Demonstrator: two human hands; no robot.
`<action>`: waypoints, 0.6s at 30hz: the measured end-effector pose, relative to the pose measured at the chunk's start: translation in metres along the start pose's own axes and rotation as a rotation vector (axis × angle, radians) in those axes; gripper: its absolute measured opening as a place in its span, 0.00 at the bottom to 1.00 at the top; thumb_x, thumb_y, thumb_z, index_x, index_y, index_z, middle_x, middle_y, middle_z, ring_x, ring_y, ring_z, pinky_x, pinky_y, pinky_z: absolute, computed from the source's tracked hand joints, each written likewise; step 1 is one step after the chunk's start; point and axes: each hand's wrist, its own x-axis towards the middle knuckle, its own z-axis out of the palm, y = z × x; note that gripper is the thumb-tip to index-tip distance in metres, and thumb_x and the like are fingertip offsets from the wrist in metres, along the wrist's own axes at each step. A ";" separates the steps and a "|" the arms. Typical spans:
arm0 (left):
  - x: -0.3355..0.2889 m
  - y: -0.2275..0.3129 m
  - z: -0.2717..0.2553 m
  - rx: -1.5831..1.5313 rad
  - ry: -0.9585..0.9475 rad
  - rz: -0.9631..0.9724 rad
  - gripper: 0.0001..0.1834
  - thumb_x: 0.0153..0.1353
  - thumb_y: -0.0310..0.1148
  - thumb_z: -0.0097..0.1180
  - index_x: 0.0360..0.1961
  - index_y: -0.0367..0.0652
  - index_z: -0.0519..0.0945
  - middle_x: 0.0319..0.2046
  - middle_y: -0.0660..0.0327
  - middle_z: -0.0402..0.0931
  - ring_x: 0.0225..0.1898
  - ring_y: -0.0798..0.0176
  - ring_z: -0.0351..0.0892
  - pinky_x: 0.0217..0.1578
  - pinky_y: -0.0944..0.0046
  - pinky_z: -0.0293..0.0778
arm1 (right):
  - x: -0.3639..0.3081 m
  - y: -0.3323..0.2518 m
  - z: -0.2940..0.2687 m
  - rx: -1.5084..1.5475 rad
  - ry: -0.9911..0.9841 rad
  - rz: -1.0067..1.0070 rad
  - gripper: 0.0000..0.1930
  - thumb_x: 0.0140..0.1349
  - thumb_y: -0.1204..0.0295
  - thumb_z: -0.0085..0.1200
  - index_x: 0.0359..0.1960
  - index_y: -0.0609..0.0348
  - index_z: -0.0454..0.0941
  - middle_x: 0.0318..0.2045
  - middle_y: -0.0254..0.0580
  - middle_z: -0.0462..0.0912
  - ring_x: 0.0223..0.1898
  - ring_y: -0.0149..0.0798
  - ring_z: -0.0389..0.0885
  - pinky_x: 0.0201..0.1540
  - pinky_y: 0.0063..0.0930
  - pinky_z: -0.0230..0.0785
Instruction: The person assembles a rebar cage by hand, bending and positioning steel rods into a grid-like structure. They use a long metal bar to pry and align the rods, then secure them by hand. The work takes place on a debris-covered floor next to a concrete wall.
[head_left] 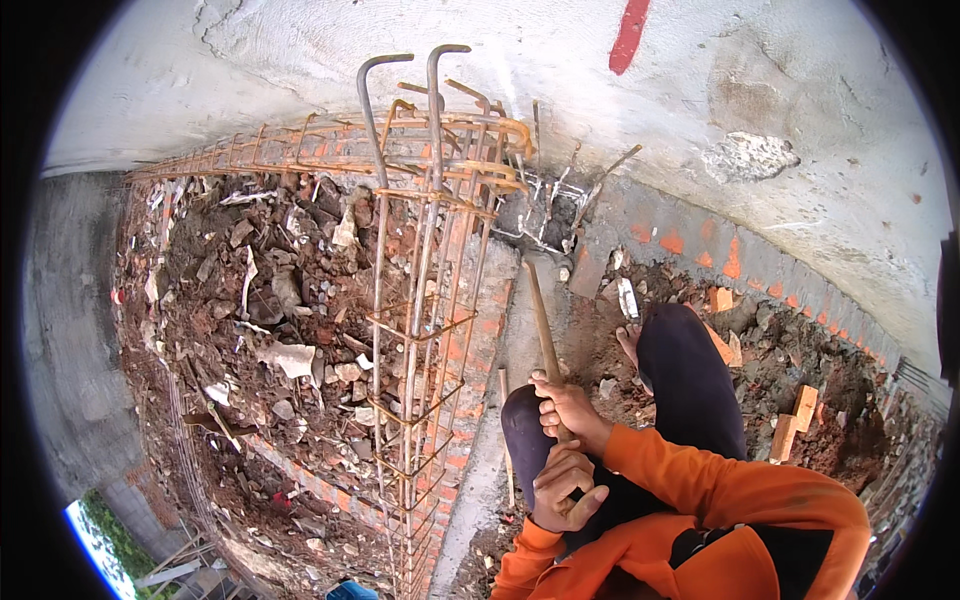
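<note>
My right hand [572,412] is wrapped round a long wooden stick [542,315], thumb toward its far part. Just below it, my left hand [565,490] is closed round the near end, which its fingers hide. The stick slants away over a grey mortar strip [545,290]. Its far tip is close to a corner pit with short upright bars [556,205]. Whether the tip touches anything, I cannot tell. Both forearms are in orange sleeves [730,480], and my dark-trousered knees [690,370] are bent around the work.
To the left rises a long rusty rebar cage [420,350] with two hooked bar ends [450,50], beside a low brick course [490,300]. Rubble and soil [290,300] fill the left bay. A whitish wall [640,110] stands ahead; broken bricks [795,425] lie at right.
</note>
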 end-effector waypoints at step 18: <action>-0.044 0.008 -0.037 -0.953 0.529 -1.182 0.17 0.66 0.44 0.49 0.43 0.41 0.72 0.25 0.60 0.77 0.19 0.70 0.73 0.20 0.72 0.71 | -0.002 0.042 0.048 -0.339 0.223 -0.307 0.13 0.67 0.61 0.48 0.38 0.59 0.73 0.18 0.26 0.68 0.12 0.20 0.59 0.13 0.16 0.56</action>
